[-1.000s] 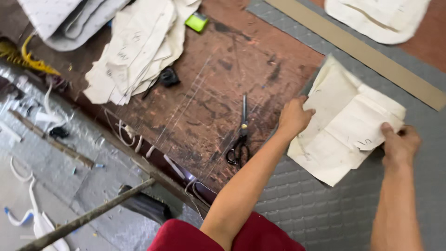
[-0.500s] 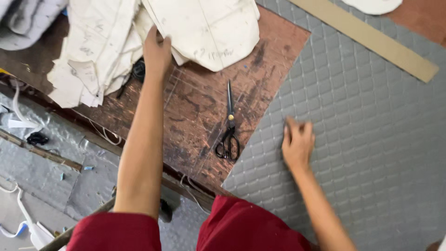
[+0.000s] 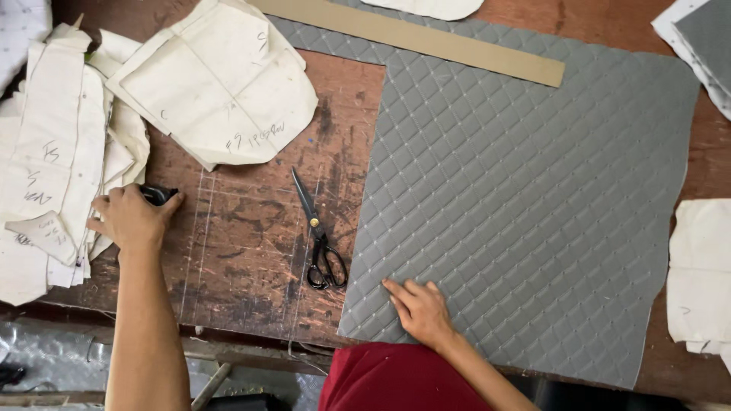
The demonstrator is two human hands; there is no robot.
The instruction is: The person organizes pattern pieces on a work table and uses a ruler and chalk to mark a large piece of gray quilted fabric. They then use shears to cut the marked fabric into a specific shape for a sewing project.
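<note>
Worn wooden worktable [image 3: 251,228]. My left hand [image 3: 129,219] clenches a small black object [image 3: 158,195] beside paper patterns [image 3: 57,175]; right hand [image 3: 420,308] rests flat, released, on the near-left corner of the grey quilted sheet [image 3: 525,205]. I judge it floppy, light; grip edges.

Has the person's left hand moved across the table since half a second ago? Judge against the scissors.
Yes. The left hand has come down from the cream paper patterns to a small black object, now level with the scissors.

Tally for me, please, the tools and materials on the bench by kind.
Scissors: 1
Grey quilted sheet: 1
Cardboard strip: 1
Small black object under left hand: 1
Total: 4; paper patterns overlap, uncountable.
</note>
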